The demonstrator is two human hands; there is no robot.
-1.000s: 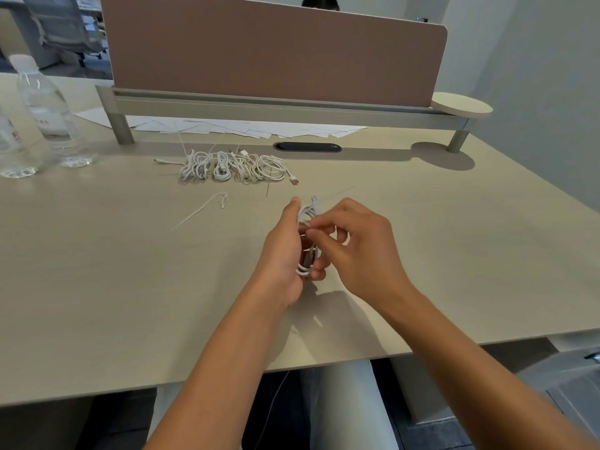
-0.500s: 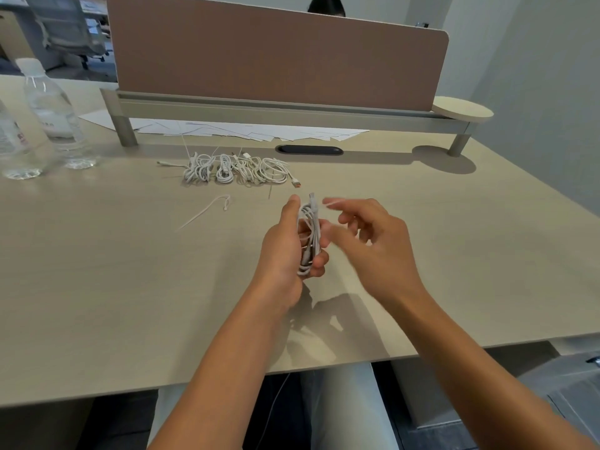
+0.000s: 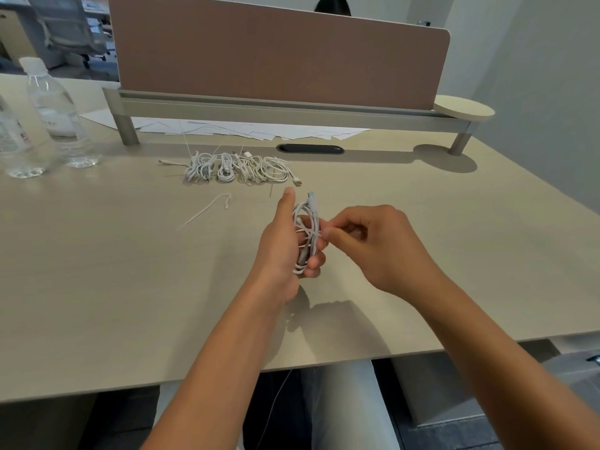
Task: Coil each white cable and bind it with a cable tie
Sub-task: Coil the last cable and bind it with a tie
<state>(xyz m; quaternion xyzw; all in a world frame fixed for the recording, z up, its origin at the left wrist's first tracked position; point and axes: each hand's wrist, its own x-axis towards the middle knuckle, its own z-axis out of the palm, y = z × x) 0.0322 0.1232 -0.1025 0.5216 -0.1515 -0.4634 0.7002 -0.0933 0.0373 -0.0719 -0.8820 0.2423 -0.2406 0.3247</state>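
Head view: a coiled cable (image 3: 306, 233) is held upright above the worktop (image 3: 130, 287), near its front edge, and a tie appears to be in the course of being fastened round the coil's middle — this is a judgement from the position of the fingers, as the tie itself is too thin to be made out clearly.

For the step to be done well, the loops should be kept pressed flat together so that none springs out. The tie should be seated at mid-height and drawn snug, not so tight that the cable is kinked. The plug ends, which stand up at the top of the coil, should be left outside the tie.

The left hand (image 3: 285, 251) is wrapped round the coil, with the thumb raised straight along its far side and the fingers curled over the lower half. The right hand (image 3: 376, 245) is mostly curled — its thumb and forefinger are pinched together at the coil's middle, on what is taken to be the tie.

Further back on the worktop a row of bundled cables (image 3: 237, 167) is laid, and a loose tie (image 3: 207, 209) lies apart to their left.
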